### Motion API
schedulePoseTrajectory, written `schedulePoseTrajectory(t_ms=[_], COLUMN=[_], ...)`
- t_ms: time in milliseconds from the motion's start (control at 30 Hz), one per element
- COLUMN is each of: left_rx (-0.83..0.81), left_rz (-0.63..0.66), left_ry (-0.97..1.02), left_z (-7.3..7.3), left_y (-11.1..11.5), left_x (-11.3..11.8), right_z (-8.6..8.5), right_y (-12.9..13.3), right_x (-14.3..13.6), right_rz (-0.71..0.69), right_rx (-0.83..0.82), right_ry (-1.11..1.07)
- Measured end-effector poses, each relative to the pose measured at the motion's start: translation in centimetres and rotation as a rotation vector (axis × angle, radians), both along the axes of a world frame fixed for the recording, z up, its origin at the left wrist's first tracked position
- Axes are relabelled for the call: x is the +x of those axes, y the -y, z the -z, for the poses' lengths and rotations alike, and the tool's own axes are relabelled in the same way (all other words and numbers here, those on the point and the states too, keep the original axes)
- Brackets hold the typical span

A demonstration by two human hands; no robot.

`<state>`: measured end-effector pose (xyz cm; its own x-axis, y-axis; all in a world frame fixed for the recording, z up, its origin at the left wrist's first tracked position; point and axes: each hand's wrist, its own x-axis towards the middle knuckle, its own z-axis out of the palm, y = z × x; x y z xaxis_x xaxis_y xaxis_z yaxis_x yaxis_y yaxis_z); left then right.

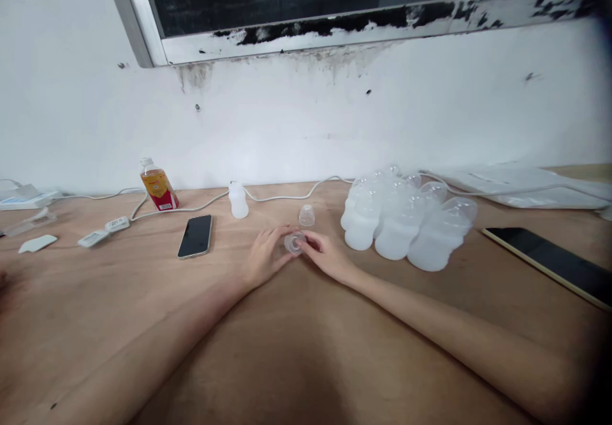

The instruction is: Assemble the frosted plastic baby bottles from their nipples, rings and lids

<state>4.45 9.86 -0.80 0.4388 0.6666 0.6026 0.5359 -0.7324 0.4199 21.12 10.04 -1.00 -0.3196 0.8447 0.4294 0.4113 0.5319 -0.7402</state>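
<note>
Both hands meet at a small clear round piece [294, 243] low over the wooden table. My left hand [268, 253] curves around its left side, thumb and fingers on it. From the right, my right hand [325, 254] pinches the same piece with thumb and fingertips. Just behind them a clear dome-shaped cap [306, 215] stands on the table. A white bottle without a dome [238, 201] is farther back to the left. Several white bottles with clear domes [396, 224] stand grouped to the right of my right hand.
A phone [196, 236] lies left of my hands, near a drink bottle [160, 186] and white adapters [117, 224]. At the right are a large dark-screened device [549, 259] and plastic bags [521, 186]. A white cable [282, 198] runs along the back.
</note>
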Motion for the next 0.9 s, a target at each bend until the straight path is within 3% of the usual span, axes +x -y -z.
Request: schedulePoseTrajectory(t_ms=[100,267,600,900], left_rx=[-0.004,-0.089,-0.113,-0.148], left_rz=[0.038,-0.009,-0.027,-0.084], left_ry=[-0.012,0.042,-0.036,-0.033], left_z=[0.0,0.1,0.7,0.8], left_y=[0.1,-0.2,-0.4,-0.3], left_x=[0.1,0.1,0.2,1.0], right_z=[-0.1,-0.1,0.1,0.3], right_y=[-0.2,0.1,0.4,0.3], right_x=[0.0,0.1,-0.3,-0.4], right_rz=[-0.037,0.012,0.041,0.073], right_rx=[-0.097,-0.024,0.174,0.191], right_ry=[-0.027,0.006,0.242,0.324])
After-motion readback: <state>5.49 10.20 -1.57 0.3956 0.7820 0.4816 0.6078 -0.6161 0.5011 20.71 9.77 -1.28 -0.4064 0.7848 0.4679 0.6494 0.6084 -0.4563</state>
